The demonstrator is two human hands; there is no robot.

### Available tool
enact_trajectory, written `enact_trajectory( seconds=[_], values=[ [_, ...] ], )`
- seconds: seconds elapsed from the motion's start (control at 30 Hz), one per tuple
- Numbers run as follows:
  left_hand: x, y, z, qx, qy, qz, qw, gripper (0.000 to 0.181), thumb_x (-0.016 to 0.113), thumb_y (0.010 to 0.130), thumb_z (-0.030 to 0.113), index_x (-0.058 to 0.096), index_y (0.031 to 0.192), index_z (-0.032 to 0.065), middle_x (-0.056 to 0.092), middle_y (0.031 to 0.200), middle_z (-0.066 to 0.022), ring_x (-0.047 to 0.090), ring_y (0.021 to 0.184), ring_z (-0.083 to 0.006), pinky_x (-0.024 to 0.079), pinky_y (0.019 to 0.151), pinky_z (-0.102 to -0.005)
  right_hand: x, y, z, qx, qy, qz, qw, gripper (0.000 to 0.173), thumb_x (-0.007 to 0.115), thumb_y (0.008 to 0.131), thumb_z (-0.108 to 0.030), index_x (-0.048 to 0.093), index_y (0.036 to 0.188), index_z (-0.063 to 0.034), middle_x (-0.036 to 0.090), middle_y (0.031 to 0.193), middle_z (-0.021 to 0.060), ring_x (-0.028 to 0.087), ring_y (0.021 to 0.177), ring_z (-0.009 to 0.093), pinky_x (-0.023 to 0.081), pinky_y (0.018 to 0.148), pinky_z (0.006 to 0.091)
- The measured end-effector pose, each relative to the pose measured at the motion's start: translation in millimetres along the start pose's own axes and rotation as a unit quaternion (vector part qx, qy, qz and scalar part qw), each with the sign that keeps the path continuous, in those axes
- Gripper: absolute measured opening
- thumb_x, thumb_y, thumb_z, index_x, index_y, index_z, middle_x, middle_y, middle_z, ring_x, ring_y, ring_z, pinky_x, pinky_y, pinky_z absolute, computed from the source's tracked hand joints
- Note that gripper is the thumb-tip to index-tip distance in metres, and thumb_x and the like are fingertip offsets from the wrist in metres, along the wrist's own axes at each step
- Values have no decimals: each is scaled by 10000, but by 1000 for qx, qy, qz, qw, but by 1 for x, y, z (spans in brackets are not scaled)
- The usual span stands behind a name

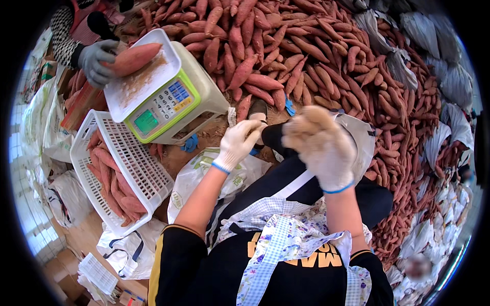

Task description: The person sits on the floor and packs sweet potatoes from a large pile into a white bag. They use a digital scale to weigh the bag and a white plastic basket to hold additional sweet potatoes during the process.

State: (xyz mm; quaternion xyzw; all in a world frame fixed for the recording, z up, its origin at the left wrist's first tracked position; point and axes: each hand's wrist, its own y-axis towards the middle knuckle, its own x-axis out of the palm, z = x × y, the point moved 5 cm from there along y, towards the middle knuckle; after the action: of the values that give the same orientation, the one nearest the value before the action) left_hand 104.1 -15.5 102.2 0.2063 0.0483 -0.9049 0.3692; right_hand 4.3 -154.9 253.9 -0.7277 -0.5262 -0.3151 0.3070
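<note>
My left hand (238,144), in a white knit glove with a blue cuff, hangs above a white plastic sack (222,172). Its thumb and fingers are slightly apart, and I see nothing between them. Blurred by motion, my right hand (321,147) is over my right leg, in a glove soiled brown at the fingers; whether it grips anything cannot be made out. Ahead of both hands lies a large heap of red-skinned sweet potatoes (264,82). Another person's grey-gloved hand (97,63) touches a large sweet potato (134,59) on the soiled tray of a digital scale (164,109).
The scale stands on a plastic stool (203,88). Left of me, a white slatted crate (132,160) holds several sweet potatoes. Filled sacks (455,80) line the right side. Blue scraps (189,142) lie on the dirt floor, and cardboard boxes (69,264) sit at lower left.
</note>
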Motion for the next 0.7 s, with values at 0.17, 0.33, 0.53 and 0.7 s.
enact_trajectory(
  seconds=[0.17,0.33,0.53,0.7],
  values=[
    [62,51,-76,-138,80,-117,980,298,586,876,259,663,1081,56,671,1053,-174,636,1003,-322,485,895,-394,-59,-50,-116,-143,19,-41,989,619,556,932,-375,397,1392,7,544,1282,203,489,1229,359,407,1036,466],
    [94,110,-132,-87,236,-147,956,357,605,828,257,599,1135,76,630,1104,-160,600,1033,-340,483,896,-420,-167,-106,-159,-154,19,146,977,559,560,936,-337,447,1353,17,571,1252,195,514,1211,343,423,1031,458],
    [148,194,-156,100,367,-131,916,499,645,732,130,517,1209,63,561,1201,-147,530,1110,-346,438,941,-437,-249,-120,-139,-139,81,237,958,566,605,908,-313,457,1341,18,543,1266,188,503,1174,342,436,965,404],
    [170,223,-198,127,464,-130,867,579,653,690,76,499,1248,70,548,1254,-150,496,1173,-332,412,958,-430,-257,-119,-133,-96,43,296,949,606,629,894,-308,422,1353,29,529,1235,184,459,1210,369,407,992,461]
  ],
)
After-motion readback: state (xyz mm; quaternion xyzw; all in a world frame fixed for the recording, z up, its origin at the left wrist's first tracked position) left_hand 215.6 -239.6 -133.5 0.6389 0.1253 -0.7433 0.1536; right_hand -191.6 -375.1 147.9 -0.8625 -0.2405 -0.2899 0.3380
